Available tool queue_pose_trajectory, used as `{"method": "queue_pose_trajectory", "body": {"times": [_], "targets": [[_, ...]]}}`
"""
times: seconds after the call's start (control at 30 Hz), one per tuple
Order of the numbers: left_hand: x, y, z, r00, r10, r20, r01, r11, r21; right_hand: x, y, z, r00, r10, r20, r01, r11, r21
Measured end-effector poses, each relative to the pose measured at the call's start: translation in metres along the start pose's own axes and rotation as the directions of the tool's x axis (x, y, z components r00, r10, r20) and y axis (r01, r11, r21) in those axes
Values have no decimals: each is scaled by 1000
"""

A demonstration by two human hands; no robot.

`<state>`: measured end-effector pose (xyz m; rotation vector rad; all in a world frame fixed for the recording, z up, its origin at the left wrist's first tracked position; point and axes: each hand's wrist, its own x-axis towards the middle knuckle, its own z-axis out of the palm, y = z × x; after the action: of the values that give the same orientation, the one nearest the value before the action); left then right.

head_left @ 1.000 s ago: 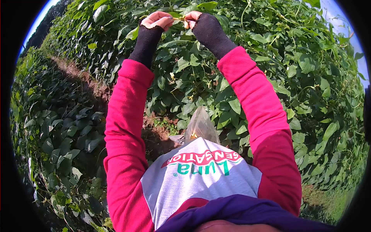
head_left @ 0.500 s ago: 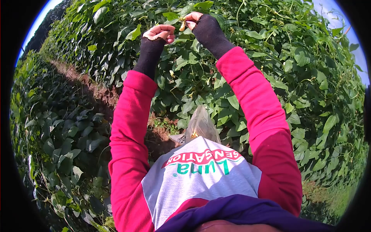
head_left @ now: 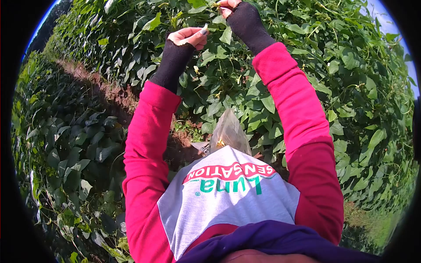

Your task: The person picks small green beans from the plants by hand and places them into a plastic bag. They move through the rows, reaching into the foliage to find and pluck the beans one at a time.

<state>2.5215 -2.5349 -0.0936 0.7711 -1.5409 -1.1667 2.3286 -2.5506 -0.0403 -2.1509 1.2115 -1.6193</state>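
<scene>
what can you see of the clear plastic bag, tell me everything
The plastic bag is see-through, thin-looking and wrinkled, narrowing to a peak away from the person. Yellowish bits show near its lower part. It appears just beyond the grey shirt, which hides its bottom, beside green leaves. The left hand and right hand are apart from it.

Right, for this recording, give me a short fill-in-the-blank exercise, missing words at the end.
1. A small pale piece is pinched in the person's ____ hand.
2. The leaves around the right hand are coloured ____.
3. Both wrist covers are coloured ____.
4. The shirt's red band carries the word ____.

Missing words: left; green; black; SENSATION.
</scene>
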Motion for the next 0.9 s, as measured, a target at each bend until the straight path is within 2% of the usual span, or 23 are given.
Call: {"method": "queue_pose_trajectory", "body": {"times": [0.07,0.13,0.17,0.2,0.23,0.27,0.3,0.37,0.4,0.43,0.5,0.57,0.6,0.67,0.77,0.8,0.83,0.87,0.9], "targets": [[-25,-6,1,986,-100,131,108,993,-56,-5,9,1,998,-27,-52,24,998,-53],[-63,-21,13,928,-235,288,236,971,30,-9,20,3,981,-106,-161,76,981,-180],[-83,-35,20,871,-301,389,283,953,106,-15,13,1,983,-93,-157,65,982,-175],[-104,-41,27,813,-346,467,272,937,221,-22,-4,-3,953,-231,-198,190,960,-204],[-119,-62,34,794,-295,531,120,933,340,-29,-12,-6,901,-365,-234,311,920,-239],[-136,-87,41,775,-222,592,83,964,253,-44,1,-6,987,-155,-36,143,965,-218],[-154,-128,45,754,-149,640,20,979,205,-58,5,0,976,-216,-26,214,974,-73],[-168,-125,51,673,-251,696,-203,842,499,-97,-4,8,978,-81,194,114,980,-164],[-174,-126,50,673,-255,695,-192,846,496,-121,-2,14,948,86,307,-40,988,-152],[-181,-128,46,687,-237,687,-240,818,523,-145,10,23,876,242,416,-193,968,-158],[-190,-126,41,707,-218,673,-280,787,549,-191,61,44,737,475,481,-402,880,-254],[-195,-116,38,775,-144,616,-277,798,535,-231,107,59,721,579,381,-540,814,-215],[-198,-118,37,779,-146,610,-268,801,535,-249,130,70,716,579,390,-540,813,-218],[-202,-125,36,747,-184,638,-342,717,607,-273,169,88,714,651,258,-607,759,-235],[-202,-117,35,752,-205,627,-311,728,611,-281,194,119,668,719,192,-657,692,-299],[-204,-117,36,753,-212,622,-303,728,615,-285,201,132,681,716,152,-687,697,-206],[-205,-116,36,794,-198,575,-262,741,618,-282,198,135,678,718,158,-689,695,-203],[-205,-114,35,831,-184,524,-223,754,618,-275,192,135,661,726,187,-718,685,-122],[-205,-111,33,832,-188,522,-220,752,622,-268,186,135,647,732,217,-743,668,-41]]}}
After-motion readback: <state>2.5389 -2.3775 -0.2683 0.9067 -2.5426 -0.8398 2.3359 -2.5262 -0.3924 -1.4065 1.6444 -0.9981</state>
